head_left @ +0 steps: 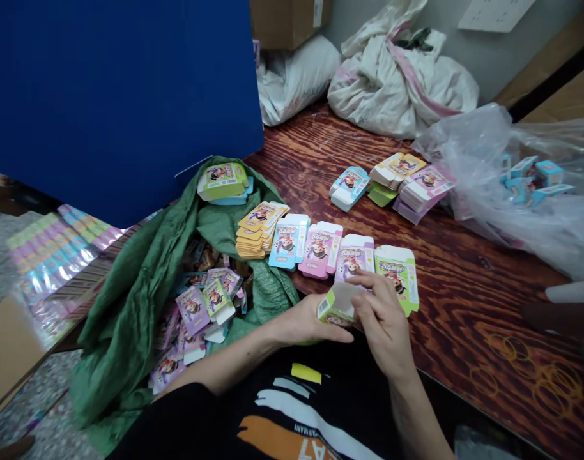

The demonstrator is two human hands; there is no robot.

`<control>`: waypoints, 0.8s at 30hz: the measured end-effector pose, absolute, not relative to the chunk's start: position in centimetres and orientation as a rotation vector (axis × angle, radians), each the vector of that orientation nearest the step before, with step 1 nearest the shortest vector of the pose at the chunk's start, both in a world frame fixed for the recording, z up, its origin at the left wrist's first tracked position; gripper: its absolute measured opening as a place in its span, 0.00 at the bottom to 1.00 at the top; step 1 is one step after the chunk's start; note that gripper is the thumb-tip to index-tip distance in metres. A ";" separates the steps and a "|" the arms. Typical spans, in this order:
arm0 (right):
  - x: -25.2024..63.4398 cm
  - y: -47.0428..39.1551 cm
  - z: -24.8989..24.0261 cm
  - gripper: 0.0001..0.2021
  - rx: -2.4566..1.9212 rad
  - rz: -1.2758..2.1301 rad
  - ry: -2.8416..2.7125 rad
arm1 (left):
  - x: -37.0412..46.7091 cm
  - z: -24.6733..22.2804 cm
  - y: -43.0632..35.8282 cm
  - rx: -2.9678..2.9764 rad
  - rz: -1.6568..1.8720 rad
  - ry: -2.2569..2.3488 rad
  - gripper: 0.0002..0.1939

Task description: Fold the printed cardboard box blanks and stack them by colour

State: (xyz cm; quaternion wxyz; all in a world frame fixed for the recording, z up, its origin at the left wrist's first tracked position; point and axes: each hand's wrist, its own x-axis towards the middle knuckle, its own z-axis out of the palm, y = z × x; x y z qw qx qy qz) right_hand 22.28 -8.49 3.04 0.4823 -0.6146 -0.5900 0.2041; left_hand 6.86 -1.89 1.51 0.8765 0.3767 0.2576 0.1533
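A small green printed carton (pixel 338 309) is held up near the table's front edge, its open end facing up with a pale inside. My left hand (pixel 304 322) wraps around it from the left, thumb along the near side. The bent fingers of my right hand (pixel 385 319) press at its right side and upper edge. Just beyond lies a row of flat cartons: an orange stack (pixel 256 233), a blue stack (pixel 288 243), a pink stack (pixel 321 249), a purple stack (pixel 355 252) and a green stack (pixel 402 275).
A green woven sack (pixel 143 326) at my left holds many finished-looking cartons (pixel 193 311). More flat stacks (pixel 397 169) lie farther back. Right are a clear plastic bag (pixel 488 166) with blue cartons, rubber bands (pixel 555 386) and a white cup (pixel 572 292). A blue panel (pixel 129 96) blocks the left.
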 end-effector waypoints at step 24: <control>24.0 -8.9 1.4 0.10 -1.497 0.653 -0.844 | 6.0 1.1 -1.0 1.225 0.682 0.688 0.27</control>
